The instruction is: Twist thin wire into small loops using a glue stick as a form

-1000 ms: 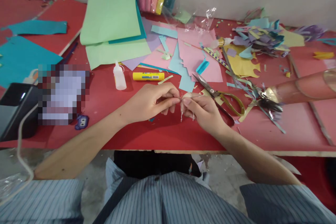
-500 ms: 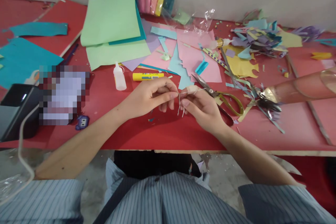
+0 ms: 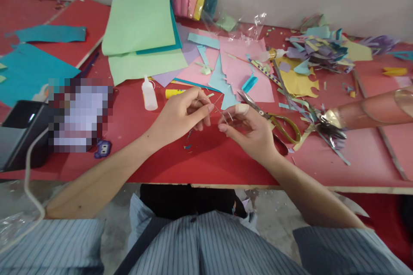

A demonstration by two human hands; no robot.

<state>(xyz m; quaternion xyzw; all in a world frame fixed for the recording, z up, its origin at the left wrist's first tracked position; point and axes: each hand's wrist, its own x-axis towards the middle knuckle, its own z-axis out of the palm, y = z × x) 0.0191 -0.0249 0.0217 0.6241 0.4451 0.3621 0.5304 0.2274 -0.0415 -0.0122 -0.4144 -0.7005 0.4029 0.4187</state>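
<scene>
A thin, pale string (image 3: pixel 220 113) runs across the small gap between my two hands above the red table. My left hand (image 3: pixel 180 118) pinches it between thumb and fingers, and a thin dark end dangles beneath that hand. On the other side, my right hand (image 3: pixel 253 131), with a bandage on one finger, has its fingers curled around the string's pale end, which bends up in a small loop. Scissors with olive handles (image 3: pixel 285 128) lie just beyond the right hand. Behind the left hand is a yellow glue stick (image 3: pixel 173 93), partly hidden by it.
A white glue bottle (image 3: pixel 149 96) stands left of the glue stick. Green paper sheets (image 3: pixel 142 25) and pink paper (image 3: pixel 243 68) lie at the back. Shredded paper strips (image 3: pixel 319 49) are heaped at the right, near a clear pinkish bottle (image 3: pixel 371 106). A blurred phone (image 3: pixel 80 116) sits left.
My hands have moved slightly apart. The string, whose two ends hung down between them, now stretches across the gap and loops up at the right fingers.
</scene>
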